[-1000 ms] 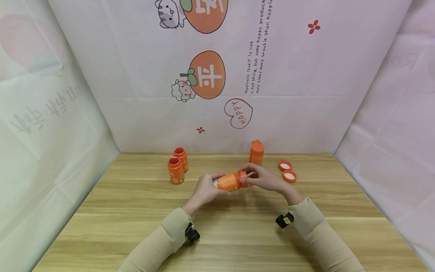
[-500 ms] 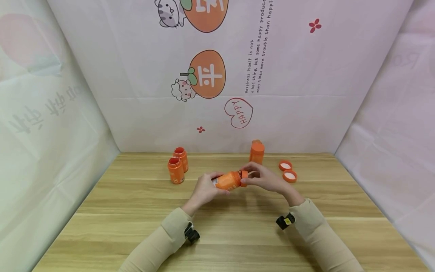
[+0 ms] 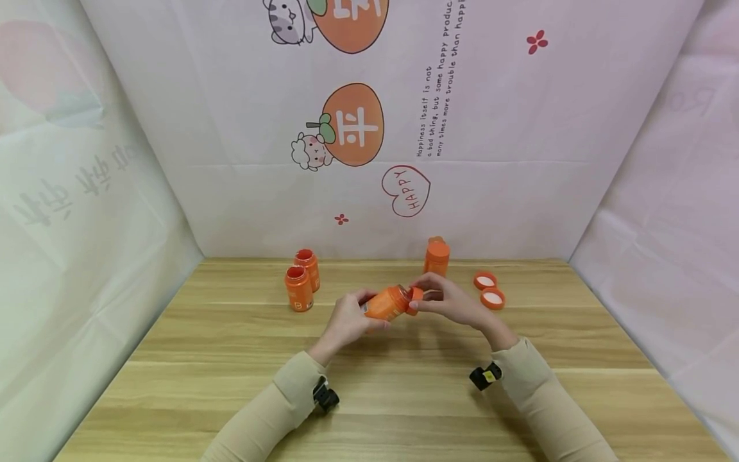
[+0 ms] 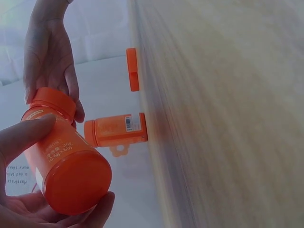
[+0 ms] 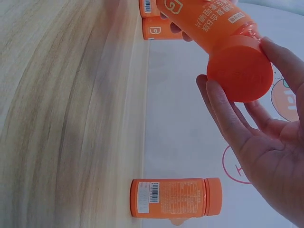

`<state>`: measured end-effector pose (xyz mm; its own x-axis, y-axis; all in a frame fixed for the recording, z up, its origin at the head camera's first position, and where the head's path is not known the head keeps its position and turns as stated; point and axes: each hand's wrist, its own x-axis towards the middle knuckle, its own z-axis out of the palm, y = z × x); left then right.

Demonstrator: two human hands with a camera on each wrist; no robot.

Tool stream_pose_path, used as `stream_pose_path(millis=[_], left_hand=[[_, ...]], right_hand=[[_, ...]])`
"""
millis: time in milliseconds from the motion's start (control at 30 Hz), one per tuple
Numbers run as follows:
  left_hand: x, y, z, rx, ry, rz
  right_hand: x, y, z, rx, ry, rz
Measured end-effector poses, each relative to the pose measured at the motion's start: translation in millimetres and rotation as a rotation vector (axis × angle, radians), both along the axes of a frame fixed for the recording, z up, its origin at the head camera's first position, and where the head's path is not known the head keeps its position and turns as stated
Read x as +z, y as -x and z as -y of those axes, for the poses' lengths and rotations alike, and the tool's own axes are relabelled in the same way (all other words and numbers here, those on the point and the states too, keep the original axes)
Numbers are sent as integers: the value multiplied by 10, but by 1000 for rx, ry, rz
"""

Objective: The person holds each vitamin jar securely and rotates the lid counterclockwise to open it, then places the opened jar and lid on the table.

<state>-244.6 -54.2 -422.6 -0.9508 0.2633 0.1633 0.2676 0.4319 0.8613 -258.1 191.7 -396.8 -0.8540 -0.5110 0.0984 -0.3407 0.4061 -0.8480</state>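
Observation:
Above the middle of the table, my left hand (image 3: 348, 321) grips an orange pill bottle (image 3: 385, 304), tilted with its mouth toward the right and up. The fingers wrap its body, and its base faces the left wrist camera. My right hand (image 3: 450, 304) pinches the bottle's orange screw cap (image 3: 415, 300) between thumb and fingers. In the head view the cap is tipped away from the neck, and the bottle's mouth shows; its lower edge stays close against the rim. The right wrist view shows the cap's flat top (image 5: 240, 73) between the fingertips.
Two uncapped orange bottles (image 3: 298, 289) stand at the back left. A capped orange bottle (image 3: 437, 256) stands at the back, behind my right hand. Two loose orange caps (image 3: 492, 298) lie to the right, white liners up. White printed sheets (image 3: 260, 192) wall the table (image 3: 404, 410) on three sides.
The cap has come off the bottle's neck and tipped away from its mouth. My left hand has tilted the bottle a little further upward. Both arms stay nearly in place.

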Motion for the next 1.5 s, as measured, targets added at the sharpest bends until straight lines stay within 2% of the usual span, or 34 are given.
stream_pose_path(millis=[200,400,633,933,1167,1500], left_hand=[[8,-8,26,-1,-18,8],[16,-3,67,16,-47,24],[22,6,119,31,-50,40],[26,34,179,61,-24,12],[30,35,228,70,-22,-1],[7,55,331,85,-44,-4]], right_hand=[[-26,4,-11,-44,-16,-12],[-29,-10,-29,-79,17,-12],[-32,-14,-51,-85,44,3],[-62,-3,-101,-118,-12,-5],[-103,7,-137,-124,-3,27],[-133,9,-180,-137,11,24]])
